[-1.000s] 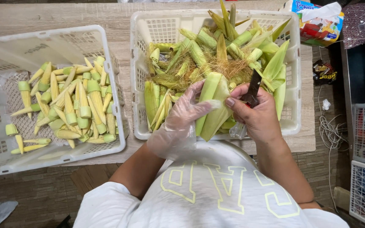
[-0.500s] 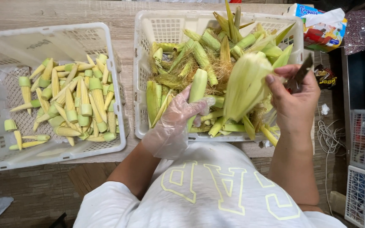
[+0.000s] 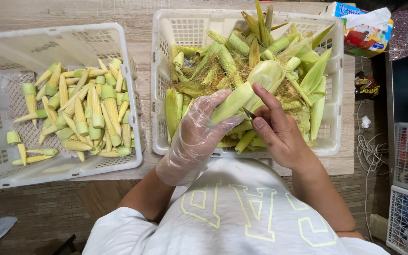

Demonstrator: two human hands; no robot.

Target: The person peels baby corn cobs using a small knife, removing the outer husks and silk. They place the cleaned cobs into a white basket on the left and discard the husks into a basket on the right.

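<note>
Left hand (image 3: 199,130), gloved, wraps its grip around an unhusked baby corn ear (image 3: 234,100) over the right-hand crate (image 3: 166,56), long axis running up-right toward the tip. Right hand (image 3: 277,130) pinches a small knife (image 3: 249,113), blade touching the husk beside the glove.

A soft tissue pack (image 3: 362,28) sits at the far right corner of the bench (image 3: 72,12), just beside the right-hand white basket (image 3: 336,94). It is blue, red and white, with white tissue bulging from its top. A small dark crumpled wrapper (image 3: 367,85) lies nearer, right of the bench edge.
</note>
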